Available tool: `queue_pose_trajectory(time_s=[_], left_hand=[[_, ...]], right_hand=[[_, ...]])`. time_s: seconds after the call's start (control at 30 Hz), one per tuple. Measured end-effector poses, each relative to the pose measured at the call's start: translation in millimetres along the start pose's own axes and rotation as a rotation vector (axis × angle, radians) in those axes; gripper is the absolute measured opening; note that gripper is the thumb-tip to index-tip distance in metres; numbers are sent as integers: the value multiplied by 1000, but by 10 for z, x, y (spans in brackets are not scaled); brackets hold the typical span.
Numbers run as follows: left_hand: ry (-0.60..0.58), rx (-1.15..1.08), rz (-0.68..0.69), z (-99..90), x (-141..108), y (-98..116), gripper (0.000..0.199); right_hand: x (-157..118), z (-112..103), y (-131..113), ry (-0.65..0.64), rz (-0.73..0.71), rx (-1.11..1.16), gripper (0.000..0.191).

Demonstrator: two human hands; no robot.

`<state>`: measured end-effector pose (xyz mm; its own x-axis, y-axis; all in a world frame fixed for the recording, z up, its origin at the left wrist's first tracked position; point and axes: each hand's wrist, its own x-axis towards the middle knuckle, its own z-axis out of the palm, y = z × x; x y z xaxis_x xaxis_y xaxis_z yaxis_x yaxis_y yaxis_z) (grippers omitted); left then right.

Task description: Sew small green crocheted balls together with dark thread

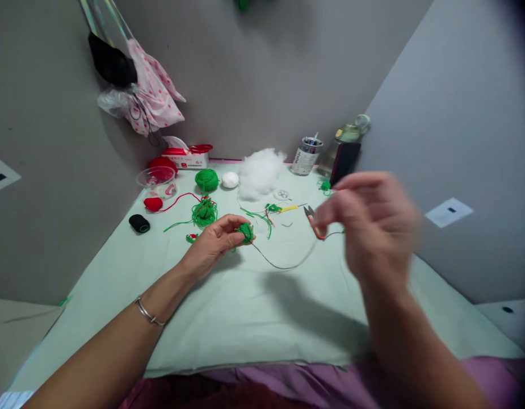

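Purple cloth (288,383) shows along the near edge of the pale worktop (245,318). The right hand (375,227) is raised over the right side, blurred, its thumb and fingers bent towards each other; how far its grip is closed, and on what, cannot be told. The left hand (217,238), with a bracelet (148,312) on its wrist, has its grip closed on the green piece (246,232), pinched between thumb and fingers above the worktop. A dark thread (283,268) droops from the piece and curves up towards the right hand.

Beyond, the scissors (316,227) lie with blades apart, right of the yellow hook (289,208). To the left are the black ball (139,223), the green tangle (204,212) and the red ball (153,204).

Farther back, left to right, stand or lie the clear tub (166,190), box (194,160), green ball (207,180), white ball (230,180), fluffy stuffing (262,173), jar (305,160), and phone (346,162) against the bottle (348,133). A spotted bag (154,96) hangs at back left.
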<state>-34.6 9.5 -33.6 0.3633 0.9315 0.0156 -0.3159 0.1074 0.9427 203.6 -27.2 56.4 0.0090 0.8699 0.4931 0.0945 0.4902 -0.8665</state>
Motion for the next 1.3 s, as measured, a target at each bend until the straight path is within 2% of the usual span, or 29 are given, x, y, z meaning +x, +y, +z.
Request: queue_pose_trajectory(time_s=[0.03,0.13,0.2,0.3,0.37,0.47,0.6,0.7,0.8,0.93,1.07,1.13,1.23,1.3], left_hand=[[3,-9,6,10,-5,15,30],[50,45,43,39,-12,32,27],[96,113,84,52,-13,14,24],[131,241,149,60,-13,-36,30],[141,350,178,59,-13,-66,29],[149,508,187,50,-10,-93,17],[54,536,126,37,-11,-128,21],[-53,548,115,39,-19,-169,30],[-98,625,151,45,-24,-206,30],[-22,636,174,47,-19,-224,37],[58,551,231,53,-20,-202,28],[84,521,268,56,-29,-186,27],[121,491,326,63,-46,-173,28],[131,510,377,68,-53,-177,28]], right_hand=[[9,96,87,-23,33,22,11],[-11,346,399,-238,248,82,25],[-59,438,552,-359,368,109,30],[-123,479,624,-511,466,171,32],[-133,473,608,-553,480,219,30],[-101,437,594,-486,443,252,28],[-37,367,649,-361,470,320,30],[-8,327,679,-330,547,402,31],[-3,312,675,-348,578,494,29],[-27,312,653,-419,563,557,24],[-69,310,623,-551,526,491,21],[-84,320,608,-572,472,421,20],[-96,367,615,-413,387,249,21],[-103,412,650,-298,402,164,24]])
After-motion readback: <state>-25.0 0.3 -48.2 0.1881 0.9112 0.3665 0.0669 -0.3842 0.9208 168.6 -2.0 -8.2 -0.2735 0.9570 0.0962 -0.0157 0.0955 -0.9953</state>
